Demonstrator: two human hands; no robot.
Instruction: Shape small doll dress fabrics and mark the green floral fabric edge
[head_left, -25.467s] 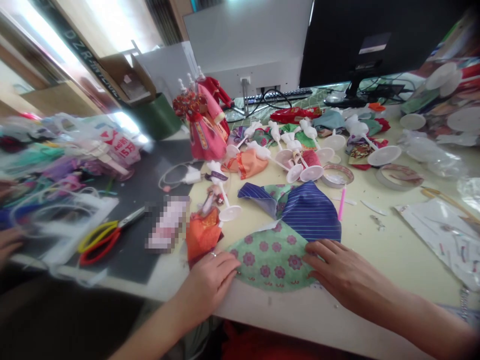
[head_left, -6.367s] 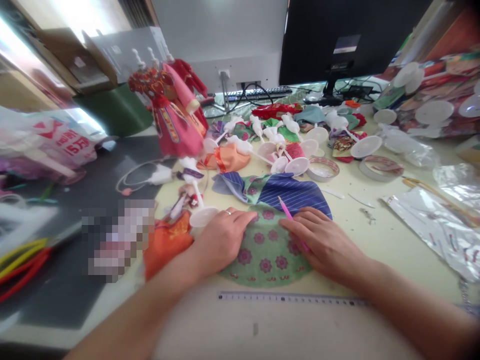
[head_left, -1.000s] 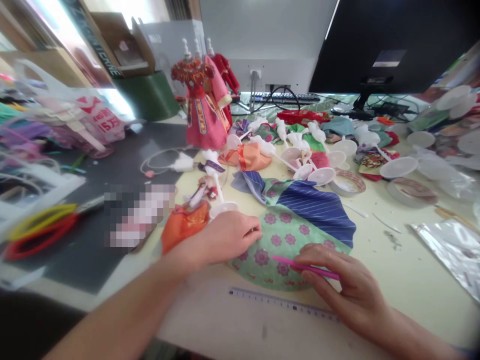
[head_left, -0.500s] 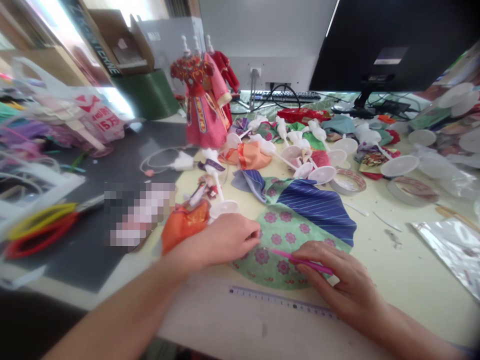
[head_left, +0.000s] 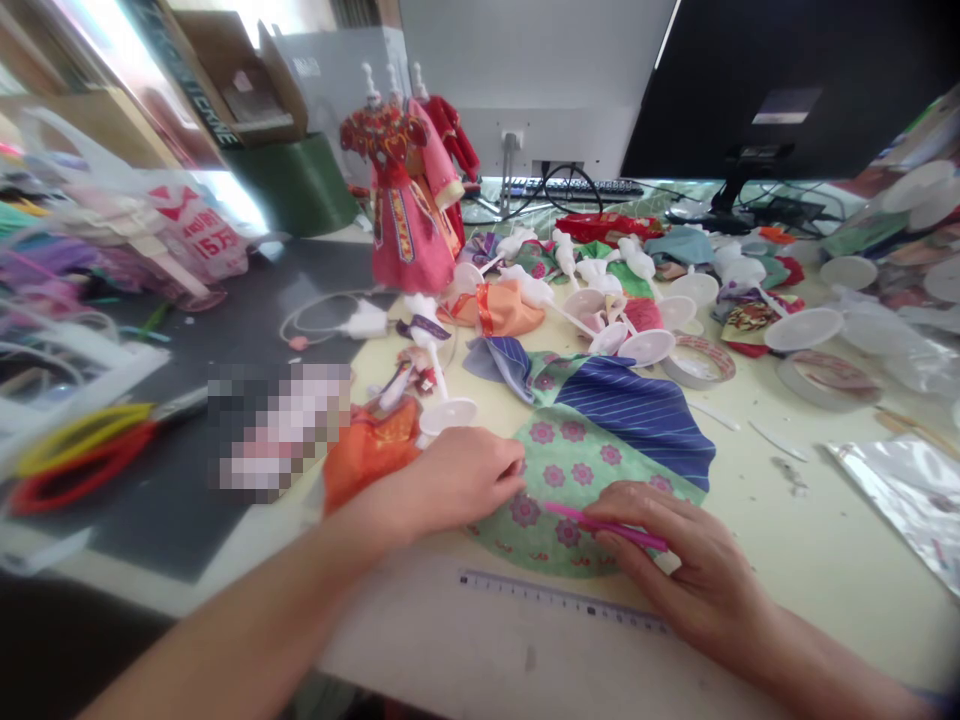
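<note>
Green fabric (head_left: pixel 581 475) with pink flowers lies flat on the table, a striped blue piece (head_left: pixel 637 410) along its upper right. My right hand (head_left: pixel 675 560) pinches a pink pen-like tool (head_left: pixel 568 511), its tip over the green fabric near a flower. At the fabric's left edge rests my left hand (head_left: pixel 472 470), fingers curled together; what they hold, if anything, is hidden. Below the fabric is a ruler (head_left: pixel 555 597), its right end under my right hand. Orange cloth (head_left: pixel 375 440) lies left of my left hand.
Several white doll stands (head_left: pixel 448 415) and small garments fill the table's back. Dressed figures (head_left: pixel 409 230) stand upright before a monitor (head_left: pixel 750 90). Scissors (head_left: pixel 90 460) lie at the left, tape rolls (head_left: pixel 829 380) and a silvery bag (head_left: pixel 900 510) at the right.
</note>
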